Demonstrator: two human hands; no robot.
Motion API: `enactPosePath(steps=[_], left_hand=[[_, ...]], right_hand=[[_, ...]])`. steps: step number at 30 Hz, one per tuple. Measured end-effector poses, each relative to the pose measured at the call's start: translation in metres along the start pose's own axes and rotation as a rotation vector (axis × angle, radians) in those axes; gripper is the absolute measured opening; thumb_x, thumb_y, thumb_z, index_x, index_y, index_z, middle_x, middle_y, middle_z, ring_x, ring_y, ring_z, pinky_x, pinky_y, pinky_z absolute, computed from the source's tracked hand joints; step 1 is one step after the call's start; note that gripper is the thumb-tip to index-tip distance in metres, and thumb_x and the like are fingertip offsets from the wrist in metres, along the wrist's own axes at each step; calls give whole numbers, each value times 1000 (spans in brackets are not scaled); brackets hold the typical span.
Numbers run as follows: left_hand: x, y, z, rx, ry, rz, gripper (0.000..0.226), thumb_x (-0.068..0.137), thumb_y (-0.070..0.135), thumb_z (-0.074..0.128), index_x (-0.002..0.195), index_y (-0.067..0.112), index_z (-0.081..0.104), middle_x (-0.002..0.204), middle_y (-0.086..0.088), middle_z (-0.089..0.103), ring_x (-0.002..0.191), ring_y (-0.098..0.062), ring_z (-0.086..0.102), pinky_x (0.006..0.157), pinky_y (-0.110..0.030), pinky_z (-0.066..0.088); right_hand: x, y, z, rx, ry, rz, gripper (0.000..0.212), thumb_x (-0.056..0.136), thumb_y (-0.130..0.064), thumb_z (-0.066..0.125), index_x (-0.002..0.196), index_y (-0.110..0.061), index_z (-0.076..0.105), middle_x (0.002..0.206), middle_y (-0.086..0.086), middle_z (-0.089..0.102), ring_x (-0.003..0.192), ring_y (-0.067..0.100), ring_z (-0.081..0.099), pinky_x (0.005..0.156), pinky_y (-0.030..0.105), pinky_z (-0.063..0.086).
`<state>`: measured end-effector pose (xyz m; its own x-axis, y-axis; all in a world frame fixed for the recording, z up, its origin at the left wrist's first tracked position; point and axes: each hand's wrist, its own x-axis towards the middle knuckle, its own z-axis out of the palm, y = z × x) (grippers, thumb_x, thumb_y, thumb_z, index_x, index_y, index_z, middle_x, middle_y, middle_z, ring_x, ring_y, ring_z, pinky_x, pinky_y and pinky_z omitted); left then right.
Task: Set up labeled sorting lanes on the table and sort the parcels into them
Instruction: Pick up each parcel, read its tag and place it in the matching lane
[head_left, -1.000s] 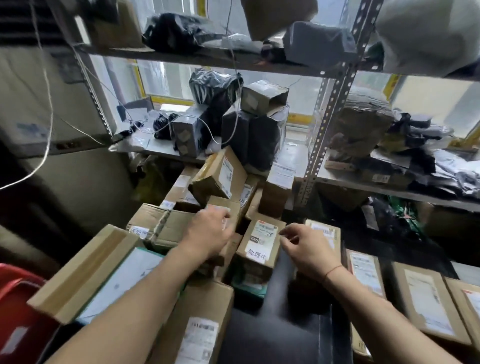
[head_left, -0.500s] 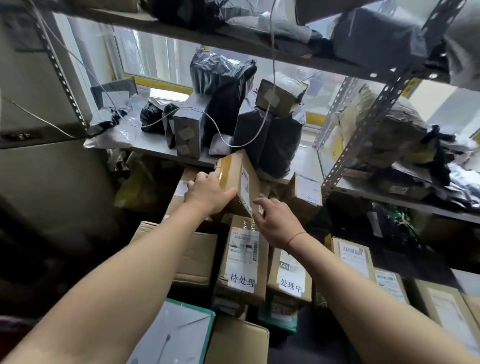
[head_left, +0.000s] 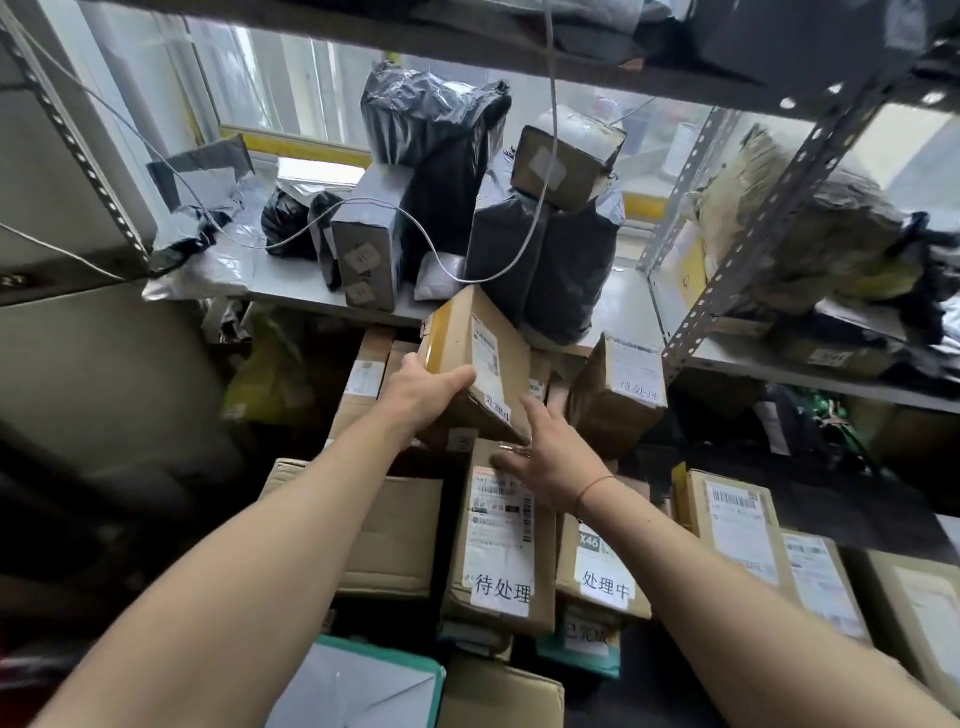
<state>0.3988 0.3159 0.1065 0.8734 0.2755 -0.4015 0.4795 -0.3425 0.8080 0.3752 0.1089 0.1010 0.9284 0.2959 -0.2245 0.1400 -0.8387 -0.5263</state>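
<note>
up at the pile's top, the left hand (head_left: 423, 392) grips the tilted cardboard box (head_left: 475, 364) by its lower left edge, against the metal shelf (head_left: 631, 306) lip. the right hand (head_left: 553, 457) hovers just beside, fingers loose, holding nothing. labelled parcels (head_left: 501, 535) crowd below, black bags (head_left: 545, 270) above.

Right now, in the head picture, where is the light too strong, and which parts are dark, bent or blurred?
Head view: the windows behind the shelf are overexposed, so the black bags show almost as silhouettes; the lower left is in deep shadow; the wide lens bends the perforated shelf post; the right hand looks slightly motion-blurred, while the label on the box below stays readable.
</note>
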Motion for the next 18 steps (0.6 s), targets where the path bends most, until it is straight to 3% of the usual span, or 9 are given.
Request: enactPosePath(steps=[3,7,12,15,18], left_hand=[[-4,-5,-11,-126,26,20,90,76,64,69,150,25,38,117,-2,62,104,-25,68,84,-45,65],[-15,-9,-32,-210,86,93,80,80,62,67,148,27,44,117,-2,67,101,-22,71,81,-42,66],[-41,-10,-70,-341,152,85,77,73,67,69,140,31,54,119,-2,70,103,-24,73,85,-48,66],[-63,-16,-88,-442,97,50,73,74,67,70,135,29,59,118,-7,75,102,-28,75,81,-53,65],[-86,-17,-100,-527,-7,-3,61,77,65,66,122,24,72,111,-10,80,104,-32,75,90,-61,60]], right_hand=[[2,2,3,0,20,0,98,91,-50,76,166,-24,18,163,6,38,142,28,50,117,47,45],[-1,-1,5,48,53,-12,106,89,-49,78,168,-25,10,168,6,31,148,28,44,121,48,41],[-9,-18,3,23,189,-95,82,99,-58,60,164,-18,29,162,8,44,149,26,41,123,48,37],[-16,-43,-6,268,236,-90,63,105,-58,49,153,-18,49,147,4,60,135,23,55,112,43,48],[-27,-71,-17,735,74,44,50,104,-61,50,132,-22,64,127,0,70,123,26,64,106,44,52]])
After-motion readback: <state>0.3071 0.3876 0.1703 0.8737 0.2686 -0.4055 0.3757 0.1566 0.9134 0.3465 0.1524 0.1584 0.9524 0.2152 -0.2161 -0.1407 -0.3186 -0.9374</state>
